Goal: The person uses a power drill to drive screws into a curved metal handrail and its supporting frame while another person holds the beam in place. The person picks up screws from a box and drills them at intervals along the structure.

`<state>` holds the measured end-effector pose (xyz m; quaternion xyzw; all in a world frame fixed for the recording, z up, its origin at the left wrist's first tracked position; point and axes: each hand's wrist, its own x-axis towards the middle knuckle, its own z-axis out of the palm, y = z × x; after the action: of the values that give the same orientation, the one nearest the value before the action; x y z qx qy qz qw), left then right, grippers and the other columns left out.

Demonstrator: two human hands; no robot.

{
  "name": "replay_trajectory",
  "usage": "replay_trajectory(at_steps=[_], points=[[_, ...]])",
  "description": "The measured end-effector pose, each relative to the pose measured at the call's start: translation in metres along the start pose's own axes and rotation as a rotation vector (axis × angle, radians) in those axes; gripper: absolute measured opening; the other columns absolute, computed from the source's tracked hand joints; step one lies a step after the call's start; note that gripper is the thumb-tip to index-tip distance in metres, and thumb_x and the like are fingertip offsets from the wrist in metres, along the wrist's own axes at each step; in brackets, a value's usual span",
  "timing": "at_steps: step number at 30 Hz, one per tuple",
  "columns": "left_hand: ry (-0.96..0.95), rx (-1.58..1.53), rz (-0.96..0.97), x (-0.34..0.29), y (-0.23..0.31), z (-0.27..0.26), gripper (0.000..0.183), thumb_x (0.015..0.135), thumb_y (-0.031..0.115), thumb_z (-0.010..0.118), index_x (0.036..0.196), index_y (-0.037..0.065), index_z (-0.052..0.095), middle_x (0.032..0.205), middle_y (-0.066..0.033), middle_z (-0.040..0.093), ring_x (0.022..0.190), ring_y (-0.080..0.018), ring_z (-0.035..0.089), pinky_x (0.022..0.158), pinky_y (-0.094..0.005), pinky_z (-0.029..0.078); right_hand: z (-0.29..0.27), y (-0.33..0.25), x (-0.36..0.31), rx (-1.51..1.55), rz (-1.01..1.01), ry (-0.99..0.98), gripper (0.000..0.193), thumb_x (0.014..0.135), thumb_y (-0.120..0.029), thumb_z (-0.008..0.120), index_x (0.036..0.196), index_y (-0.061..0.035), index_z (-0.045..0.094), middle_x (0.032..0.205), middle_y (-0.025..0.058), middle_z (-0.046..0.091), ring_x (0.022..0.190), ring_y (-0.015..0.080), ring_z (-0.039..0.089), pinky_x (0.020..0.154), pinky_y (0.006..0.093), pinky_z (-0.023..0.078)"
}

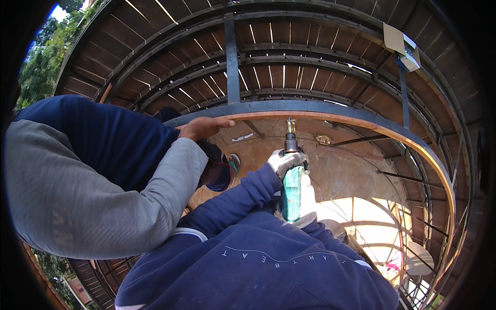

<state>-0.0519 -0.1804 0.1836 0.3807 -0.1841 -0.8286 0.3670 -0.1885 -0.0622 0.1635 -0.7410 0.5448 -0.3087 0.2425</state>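
Observation:
A green straight-bodied power tool, with a dark collar and a shiny bit at its far end, is held lengthwise in front of my chest. My left hand, in a grey-white glove, wraps round its front near the collar. Bright sun washes out my right hand, which lies along the tool's right side; its fingers are mostly hidden behind the body. Just beyond the bit runs a curved rail, dark on top with an orange-brown lower edge. Whether bit and rail touch, I cannot tell.
At left, a co-worker's grey-sleeved arm reaches in, the bare hand resting on the rail. Dark uprights join the rail to curved slatted tiers. A cardboard piece sits at upper right. Braces cross the sunlit floor.

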Motion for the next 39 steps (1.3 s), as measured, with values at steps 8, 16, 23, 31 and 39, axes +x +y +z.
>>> replay_trajectory(at_steps=[8,16,23,31,39], points=[[0.001,0.002,0.023,-0.001,0.002,0.002,0.027,0.091,0.018,0.069,0.103,-0.005,0.061,0.088,-0.0144,0.069,0.077,-0.0243,0.073,0.066,-0.0339,0.062,-0.015,-0.013,0.007,0.169,0.014,-0.018,0.088,0.07,-0.034,0.082,0.142,0.0002,0.044,0.13,0.0165,0.057,0.115,0.0338,0.057,0.097,0.0421,0.045],[0.042,0.027,-0.007,0.001,0.002,0.001,0.025,0.09,0.016,0.069,0.101,-0.005,0.061,0.086,-0.0146,0.069,0.075,-0.0238,0.072,0.067,-0.0341,0.062,0.001,-0.012,0.002,0.534,0.121,0.199,0.084,0.066,-0.027,0.086,0.137,-0.0006,0.049,0.109,0.0089,0.069,0.098,0.0299,0.065,0.086,0.0392,0.053],[0.033,0.025,-0.034,0.001,0.006,0.004,0.024,0.09,0.014,0.07,0.101,-0.005,0.061,0.086,-0.015,0.069,0.076,-0.0245,0.073,0.067,-0.0347,0.063,0.005,-0.006,0.009,0.362,0.173,0.12,0.081,0.068,-0.027,0.084,0.137,-0.002,0.051,0.116,0.0118,0.065,0.098,0.0323,0.064,0.086,0.0426,0.052],[0.051,-0.024,-0.051,-0.004,0.007,0.005,0.026,0.088,0.015,0.074,0.103,-0.002,0.062,0.09,-0.0149,0.069,0.079,-0.0248,0.073,0.069,-0.0358,0.063,-0.01,-0.011,0.024,-0.04,-0.064,0.054,0.064,0.073,-0.029,0.076,0.129,-0.0047,0.055,0.11,0.0149,0.059,0.102,0.0326,0.062,0.085,0.0422,0.05],[0.019,0.021,-0.032,-0.006,0.005,0.005,0.029,0.086,0.019,0.077,0.1,-0.001,0.062,0.087,-0.0129,0.069,0.075,-0.0217,0.071,0.071,-0.0357,0.062,-0.004,-0.005,0.005,0.23,0.134,-0.042,0.065,0.073,-0.028,0.075,0.132,-0.007,0.056,0.116,0.015,0.06,0.104,0.034,0.061,0.088,0.0414,0.049]])
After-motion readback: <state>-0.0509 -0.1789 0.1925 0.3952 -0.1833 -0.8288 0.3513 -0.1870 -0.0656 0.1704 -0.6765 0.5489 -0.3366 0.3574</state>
